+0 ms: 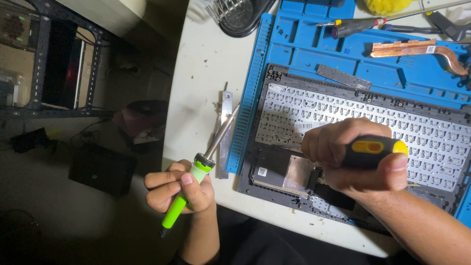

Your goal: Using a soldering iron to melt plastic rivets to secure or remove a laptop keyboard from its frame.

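My left hand grips a soldering iron with a bright green handle, its metal tip pointing up and away over the white table edge. My right hand is closed around a black tool with a yellow end, held over the lower left part of an opened laptop shell. The shell lies face down, showing the back of its keyboard and a metal shield plate. What the tool's tip touches is hidden by my fingers.
A blue work mat lies under the laptop shell. On it rest a copper heat pipe, a screwdriver and a grey strip. A steel ruler and tweezers lie left of the mat. A dark stand sits at the back.
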